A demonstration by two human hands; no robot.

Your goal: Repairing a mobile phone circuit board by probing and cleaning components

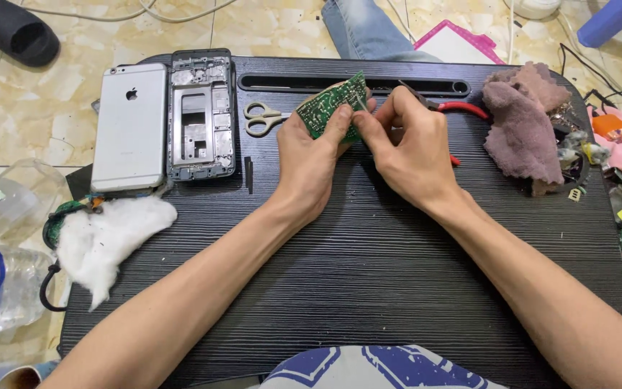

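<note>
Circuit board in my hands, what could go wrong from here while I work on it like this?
The green circuit board is held up in the left hand alone, so it may twist or slip as the right hand presses a thin metal tool at its edge. The tool's tip sits close to the left fingers and could jab them. The small scissors lie right beside the left hand, easy to bump.

Home repair spot: floor-level lap desk (pixel 368 245), dismantled phones (pixel 201 115)

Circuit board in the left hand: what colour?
Green circuit board, with pale printed markings, seen in the head view.
</note>
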